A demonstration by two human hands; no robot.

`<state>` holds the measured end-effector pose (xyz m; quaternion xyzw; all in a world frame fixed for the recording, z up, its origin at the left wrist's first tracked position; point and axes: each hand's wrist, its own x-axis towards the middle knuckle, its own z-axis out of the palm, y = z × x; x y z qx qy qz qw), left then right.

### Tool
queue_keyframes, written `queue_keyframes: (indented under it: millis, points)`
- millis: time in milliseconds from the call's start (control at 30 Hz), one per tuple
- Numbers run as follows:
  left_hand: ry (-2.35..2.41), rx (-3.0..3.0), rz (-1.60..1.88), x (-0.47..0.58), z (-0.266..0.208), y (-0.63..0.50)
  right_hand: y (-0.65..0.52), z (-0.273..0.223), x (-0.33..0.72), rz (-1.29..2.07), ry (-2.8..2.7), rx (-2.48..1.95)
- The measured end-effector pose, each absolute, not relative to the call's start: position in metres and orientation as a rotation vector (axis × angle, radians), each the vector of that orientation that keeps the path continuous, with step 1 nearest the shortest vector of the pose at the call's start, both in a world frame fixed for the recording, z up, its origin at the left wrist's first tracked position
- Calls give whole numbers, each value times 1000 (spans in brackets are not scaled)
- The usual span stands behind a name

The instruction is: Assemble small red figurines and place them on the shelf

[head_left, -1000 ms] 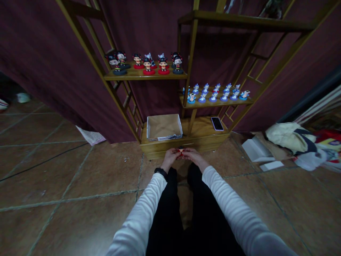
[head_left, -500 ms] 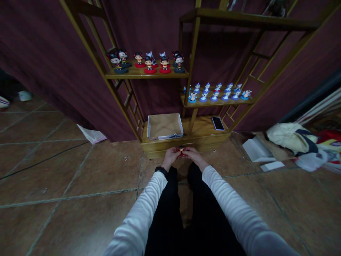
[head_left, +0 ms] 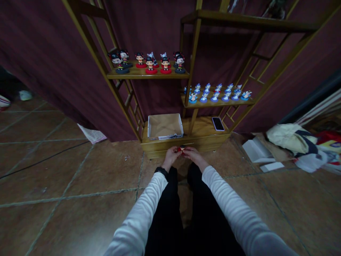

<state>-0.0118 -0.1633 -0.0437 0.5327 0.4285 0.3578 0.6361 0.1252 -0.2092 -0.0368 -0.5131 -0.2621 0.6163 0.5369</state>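
Observation:
Between my fingertips is a small figurine (head_left: 182,148) with dark hair and red on it, held in front of the cabinet's lower edge. My left hand (head_left: 172,156) is closed on its left side, a dark band round the wrist. From the other side my right hand (head_left: 194,155) grips it with closed fingers. The fingers cover much of the figurine. Just beyond my hands, an open cardboard box (head_left: 165,125) with nothing visible inside stands on the cabinet's low top (head_left: 199,127).
Black-haired figurines on red and dark bases (head_left: 151,65) stand on the upper left shelf (head_left: 135,75). Several blue-white figurines (head_left: 215,95) fill the middle right shelf (head_left: 226,103). A phone (head_left: 218,123) lies at the right. Bags (head_left: 293,138) and a white box (head_left: 257,151) are on the floor.
The figurine has turned or tilted slightly between my fingers, and my hands have shifted only a little. The shelves and their figurines look the same.

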Motion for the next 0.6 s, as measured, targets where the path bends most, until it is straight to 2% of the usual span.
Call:
queue_keyframes:
  millis: [367,600]
  points:
    - [1188,2073,696,-13,-35,-174,-212,-38,131,1469,-567,-1141]
    - [1246,2379,440,-14,-18,-188,-213,-42,134,1456,-563,-1132]
